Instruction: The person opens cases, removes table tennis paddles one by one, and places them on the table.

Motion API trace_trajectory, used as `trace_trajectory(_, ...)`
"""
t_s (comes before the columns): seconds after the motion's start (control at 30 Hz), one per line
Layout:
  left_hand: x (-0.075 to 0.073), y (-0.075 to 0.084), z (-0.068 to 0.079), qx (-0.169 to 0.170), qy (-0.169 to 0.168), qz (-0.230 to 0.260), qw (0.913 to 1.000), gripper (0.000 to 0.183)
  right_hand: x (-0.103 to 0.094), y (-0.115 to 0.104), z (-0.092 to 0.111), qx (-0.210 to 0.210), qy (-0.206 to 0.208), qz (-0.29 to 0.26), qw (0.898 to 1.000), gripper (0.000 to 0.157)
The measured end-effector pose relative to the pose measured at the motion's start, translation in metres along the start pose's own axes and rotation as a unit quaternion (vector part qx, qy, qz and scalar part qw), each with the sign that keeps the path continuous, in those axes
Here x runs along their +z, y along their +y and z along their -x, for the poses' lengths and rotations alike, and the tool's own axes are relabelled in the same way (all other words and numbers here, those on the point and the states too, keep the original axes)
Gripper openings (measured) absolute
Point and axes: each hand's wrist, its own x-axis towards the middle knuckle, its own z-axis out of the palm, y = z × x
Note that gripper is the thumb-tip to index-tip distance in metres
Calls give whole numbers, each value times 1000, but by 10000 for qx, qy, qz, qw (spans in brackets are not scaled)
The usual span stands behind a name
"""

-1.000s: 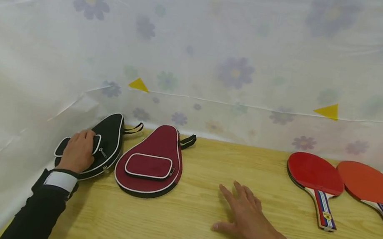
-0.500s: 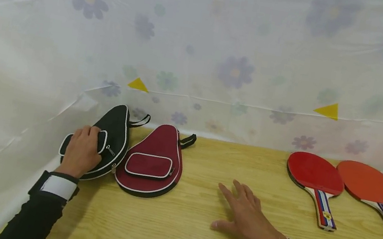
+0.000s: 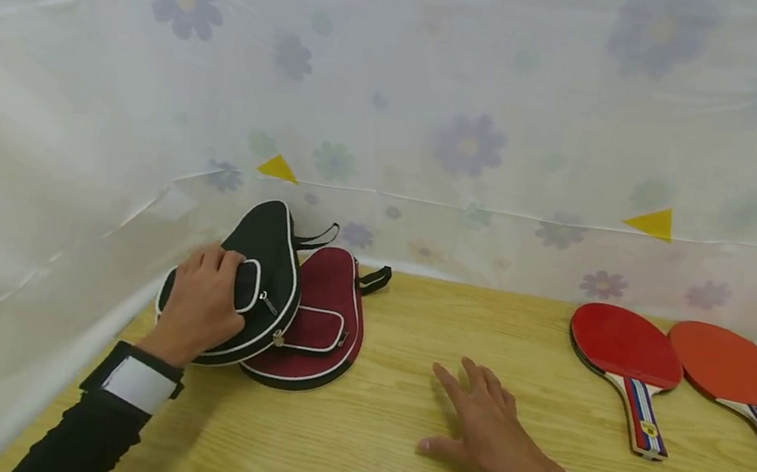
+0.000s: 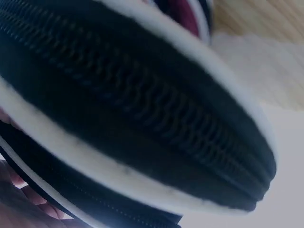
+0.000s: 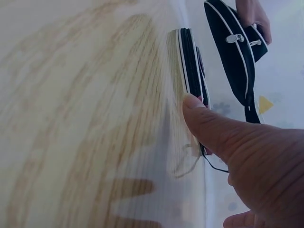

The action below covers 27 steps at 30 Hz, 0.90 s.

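Observation:
My left hand [image 3: 201,305] grips a black table tennis bat case [image 3: 271,251] with white piping by its front pocket. The right wrist view shows this black case [image 5: 232,57] raised off the table, and its zipped edge [image 4: 142,95] fills the left wrist view. In the head view it overlaps a maroon bat case [image 3: 331,295] that lies on the table. To the right, my right hand [image 3: 492,430] hovers low over the wood with its fingers spread, holding nothing. Its thumb [image 5: 213,126] shows in the right wrist view.
A red table tennis bat [image 3: 623,344] and an orange-red one [image 3: 740,367] lie side by side at the right of the wooden table [image 3: 311,459]. A flowered white sheet [image 3: 400,106] hangs behind the table and along its left.
My left hand has lifted the black case and carried it to the right, so that it now covers part of the maroon case. My right hand has stayed in place.

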Motion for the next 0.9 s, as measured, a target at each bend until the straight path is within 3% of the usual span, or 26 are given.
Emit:
trace_trajectory(0.33, 3, 71, -7, 791, 50, 198, 9967, 59, -5, 2, 3, 178, 186, 98, 9996, 87)
trace_trajectory(0.47, 8, 101, -8, 1035, 69, 370, 9939, 64, -7, 4, 6, 280, 451, 314, 9981, 72)
trace_trajectory(0.63, 17, 134, -10, 1318, -18, 536, 9898, 64, -10, 6, 6, 517, 1094, 613, 9908, 57)
trace_trajectory(0.9, 31, 188, -8, 1753, -168, 350, 9837, 60, -22, 14, 6, 932, 1605, 654, 9804, 53)
